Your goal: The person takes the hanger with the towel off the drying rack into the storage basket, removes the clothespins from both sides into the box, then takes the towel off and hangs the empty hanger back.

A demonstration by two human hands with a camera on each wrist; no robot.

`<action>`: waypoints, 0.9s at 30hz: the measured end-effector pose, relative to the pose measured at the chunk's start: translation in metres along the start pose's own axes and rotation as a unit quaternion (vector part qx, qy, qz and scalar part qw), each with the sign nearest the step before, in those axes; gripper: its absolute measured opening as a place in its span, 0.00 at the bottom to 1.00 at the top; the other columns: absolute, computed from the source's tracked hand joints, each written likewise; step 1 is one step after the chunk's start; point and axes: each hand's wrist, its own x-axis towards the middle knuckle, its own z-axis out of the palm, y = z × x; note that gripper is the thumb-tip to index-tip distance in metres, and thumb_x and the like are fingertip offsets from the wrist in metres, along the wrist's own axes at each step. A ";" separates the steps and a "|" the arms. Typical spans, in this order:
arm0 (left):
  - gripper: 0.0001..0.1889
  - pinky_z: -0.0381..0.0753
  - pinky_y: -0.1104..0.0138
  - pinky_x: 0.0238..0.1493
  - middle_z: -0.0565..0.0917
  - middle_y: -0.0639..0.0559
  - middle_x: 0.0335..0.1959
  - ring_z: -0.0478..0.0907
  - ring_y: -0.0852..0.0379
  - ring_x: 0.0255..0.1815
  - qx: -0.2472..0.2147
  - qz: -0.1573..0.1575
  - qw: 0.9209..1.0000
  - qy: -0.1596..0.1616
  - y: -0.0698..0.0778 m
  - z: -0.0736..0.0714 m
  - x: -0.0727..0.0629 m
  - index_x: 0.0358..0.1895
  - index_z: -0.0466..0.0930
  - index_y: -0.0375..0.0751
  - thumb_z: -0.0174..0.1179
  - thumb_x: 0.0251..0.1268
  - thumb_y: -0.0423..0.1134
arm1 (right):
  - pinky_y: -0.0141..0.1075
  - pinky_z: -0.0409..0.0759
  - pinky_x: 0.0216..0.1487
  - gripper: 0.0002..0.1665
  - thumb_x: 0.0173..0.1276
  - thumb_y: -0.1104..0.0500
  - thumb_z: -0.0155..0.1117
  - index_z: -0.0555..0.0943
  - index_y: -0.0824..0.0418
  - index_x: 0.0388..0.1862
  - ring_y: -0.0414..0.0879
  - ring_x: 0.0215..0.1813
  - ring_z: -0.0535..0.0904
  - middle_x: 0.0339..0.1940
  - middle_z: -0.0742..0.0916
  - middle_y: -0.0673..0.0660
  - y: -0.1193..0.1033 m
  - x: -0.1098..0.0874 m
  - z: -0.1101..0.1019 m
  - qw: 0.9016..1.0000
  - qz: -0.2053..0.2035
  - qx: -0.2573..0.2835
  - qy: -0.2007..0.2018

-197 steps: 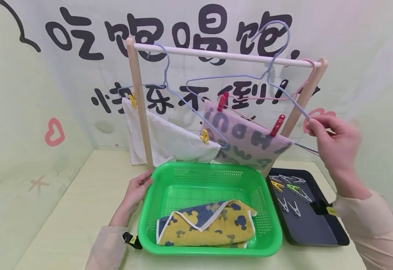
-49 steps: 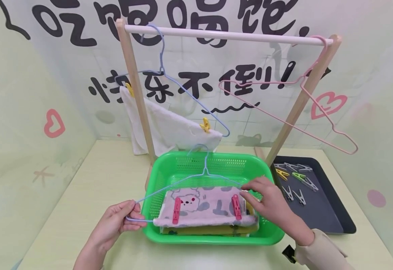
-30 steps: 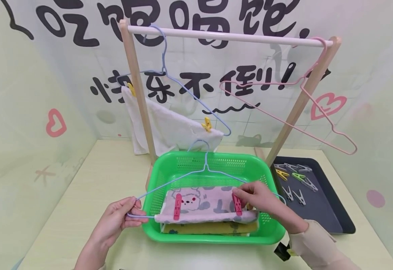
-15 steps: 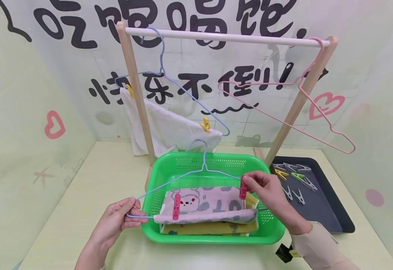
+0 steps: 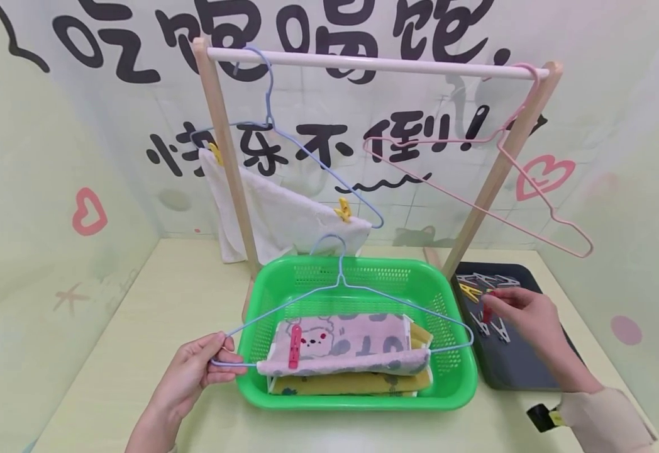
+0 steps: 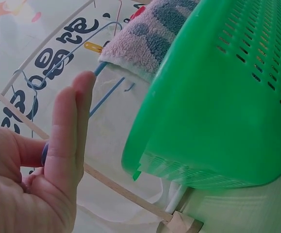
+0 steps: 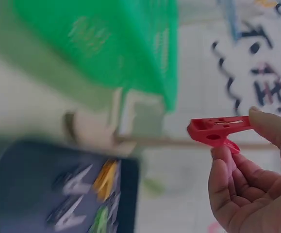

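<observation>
My left hand (image 5: 202,362) pinches the left corner of a blue wire hanger (image 5: 386,296) over a green basket (image 5: 358,402). A pink patterned towel (image 5: 358,340) is folded over the hanger's lower bar. One red clothespin (image 5: 295,347) still grips the towel's left side. Beneath it, a yellow towel (image 5: 352,384) lies in the basket. My right hand (image 5: 533,321) pinches a second red clothespin (image 7: 220,128) between thumb and fingers, above a dark tray (image 5: 524,365). Inside that tray lie several clothespins, among them a yellow clothespin (image 5: 470,292) and white ones.
Behind the basket stands a wooden rack with a white rod (image 5: 375,63). From it hang a blue hanger (image 5: 318,160) with a white towel (image 5: 284,214) held by yellow clothespins, and a bare pink hanger (image 5: 476,204) at the right.
The pink towel and its hanger came off the rack to the basket. My right hand took the right red clothespin off the towel and carried it right, over the tray. My left hand stayed put lately.
</observation>
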 end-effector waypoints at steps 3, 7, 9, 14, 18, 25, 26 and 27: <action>0.16 0.84 0.71 0.32 0.86 0.52 0.28 0.85 0.56 0.32 0.002 -0.005 1.000 0.010 0.001 0.000 0.000 0.33 0.79 0.44 0.42 0.76 0.39 | 0.29 0.74 0.29 0.25 0.60 0.47 0.68 0.82 0.69 0.41 0.36 0.31 0.77 0.30 0.87 0.57 0.024 0.000 -0.005 0.998 0.027 -0.058 -0.004; 0.16 0.84 0.71 0.32 0.86 0.52 0.28 0.85 0.57 0.32 0.007 -0.007 1.000 0.013 0.001 0.000 -0.001 0.33 0.79 0.44 0.43 0.76 0.40 | 0.33 0.75 0.29 0.24 0.59 0.48 0.69 0.84 0.70 0.36 0.41 0.32 0.77 0.27 0.87 0.58 0.050 -0.002 -0.005 0.994 0.048 -0.094 -0.022; 0.16 0.84 0.71 0.33 0.86 0.52 0.28 0.85 0.57 0.32 0.008 -0.006 1.000 0.013 0.001 0.000 0.000 0.33 0.79 0.44 0.43 0.76 0.40 | 0.34 0.74 0.29 0.22 0.59 0.48 0.69 0.84 0.69 0.33 0.43 0.31 0.78 0.25 0.87 0.57 0.060 -0.002 -0.003 0.992 0.046 -0.116 -0.035; 0.15 0.83 0.71 0.33 0.86 0.52 0.29 0.85 0.57 0.32 0.004 -0.006 1.000 0.013 0.002 0.000 0.000 0.33 0.79 0.44 0.43 0.76 0.41 | 0.36 0.73 0.26 0.17 0.56 0.51 0.71 0.84 0.66 0.26 0.44 0.27 0.77 0.22 0.86 0.55 0.074 -0.002 0.003 0.984 0.027 -0.164 -0.062; 0.15 0.83 0.71 0.33 0.86 0.53 0.29 0.85 0.57 0.32 0.007 -0.007 1.000 0.015 0.002 0.000 0.000 0.34 0.79 0.44 0.43 0.76 0.41 | 0.37 0.73 0.24 0.17 0.53 0.52 0.73 0.83 0.66 0.23 0.44 0.24 0.75 0.20 0.84 0.55 0.078 -0.002 0.007 0.981 0.028 -0.176 -0.079; 0.16 0.84 0.71 0.32 0.86 0.53 0.28 0.85 0.57 0.32 0.012 -0.013 1.000 0.021 0.002 0.002 -0.001 0.33 0.80 0.45 0.43 0.76 0.40 | 0.36 0.69 0.22 0.16 0.53 0.54 0.72 0.80 0.64 0.19 0.44 0.22 0.71 0.15 0.80 0.50 0.080 -0.001 0.016 0.974 0.036 -0.196 -0.106; 0.16 0.84 0.71 0.32 0.86 0.53 0.28 0.85 0.56 0.32 0.012 -0.012 1.000 0.020 0.002 0.002 -0.001 0.33 0.79 0.45 0.42 0.76 0.40 | 0.37 0.69 0.22 0.15 0.52 0.54 0.73 0.80 0.64 0.19 0.44 0.22 0.70 0.15 0.79 0.49 0.081 -0.001 0.018 0.973 0.038 -0.199 -0.109; 0.16 0.84 0.71 0.32 0.86 0.52 0.28 0.85 0.56 0.32 0.012 -0.012 1.000 0.019 0.002 0.002 -0.001 0.33 0.80 0.45 0.42 0.76 0.40 | 0.37 0.70 0.22 0.15 0.52 0.54 0.73 0.80 0.64 0.19 0.44 0.22 0.71 0.15 0.79 0.49 0.081 -0.002 0.019 0.972 0.039 -0.201 -0.111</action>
